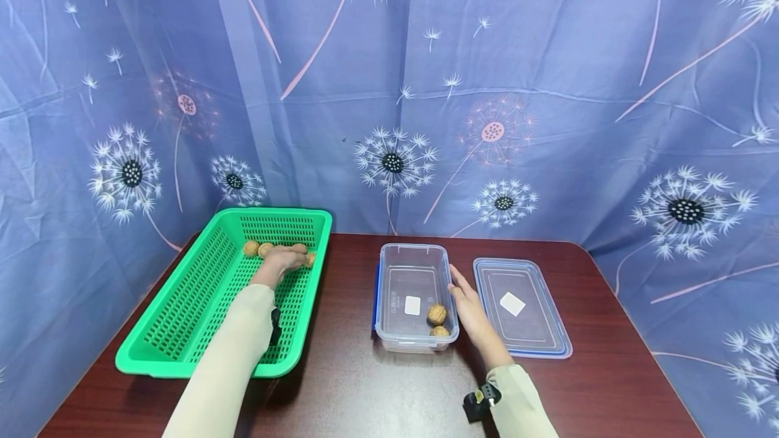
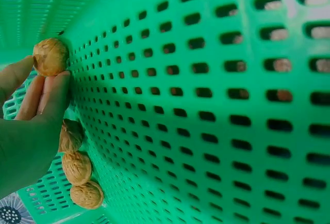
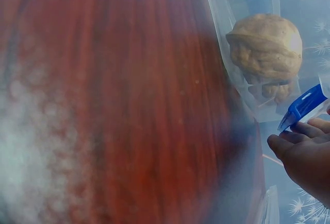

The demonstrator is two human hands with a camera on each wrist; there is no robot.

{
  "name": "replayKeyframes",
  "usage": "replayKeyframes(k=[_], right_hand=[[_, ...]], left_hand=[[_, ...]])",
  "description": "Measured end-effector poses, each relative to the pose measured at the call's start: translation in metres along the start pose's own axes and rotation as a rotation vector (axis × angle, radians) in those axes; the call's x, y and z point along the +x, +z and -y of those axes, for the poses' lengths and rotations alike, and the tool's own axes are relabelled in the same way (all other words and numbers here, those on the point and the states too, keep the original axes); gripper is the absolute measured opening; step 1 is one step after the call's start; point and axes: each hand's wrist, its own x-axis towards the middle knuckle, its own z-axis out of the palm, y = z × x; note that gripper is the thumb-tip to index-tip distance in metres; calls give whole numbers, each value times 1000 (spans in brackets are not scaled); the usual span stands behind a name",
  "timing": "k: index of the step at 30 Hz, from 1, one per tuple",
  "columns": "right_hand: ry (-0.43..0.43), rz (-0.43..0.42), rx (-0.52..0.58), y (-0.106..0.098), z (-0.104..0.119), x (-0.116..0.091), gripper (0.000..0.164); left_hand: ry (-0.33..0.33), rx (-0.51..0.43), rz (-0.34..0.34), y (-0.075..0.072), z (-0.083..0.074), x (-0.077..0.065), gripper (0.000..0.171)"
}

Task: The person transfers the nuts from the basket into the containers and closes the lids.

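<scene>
In the head view my left hand [image 1: 281, 263] reaches into the far end of a green perforated basket [image 1: 176, 282]. Thumb and fingers of that hand pinch a walnut [image 2: 50, 56] close to the basket's side wall, as the left wrist view shows. Several other walnuts [image 2: 76, 168] lie in a row along the wall beside it. My right hand [image 1: 471, 313] rests along the right side of a clear plastic box [image 1: 408, 282], its fingers extended by a blue clip [image 3: 304, 105]. Two walnuts [image 1: 437, 314] sit in the box's near right corner.
Right of the box, a clear lid [image 1: 535, 330] with a white label lies flat on the dark red-brown table [image 1: 341, 384]. A blue dandelion-print curtain [image 1: 426, 120] hangs behind and around the table. A blue flap [image 1: 375, 296] hangs down the box's left side.
</scene>
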Motion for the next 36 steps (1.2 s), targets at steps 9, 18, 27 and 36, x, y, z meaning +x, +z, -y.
replayKeyframes(k=[9,18,27,36], right_hand=[[1,-5,2,0,0,0,49],[-3,0,13,-1,0,0,49],[10,11,6,0,0,1,49],[20,16,10,-2,35,-15,48]], left_hand=[[25,45,15,3,0,-2,49],[-4,39,29,1,0,-3,50],[7,-3,61,-6,-1,-4,50],[29,-149,-31,-7,-8,-8,42]])
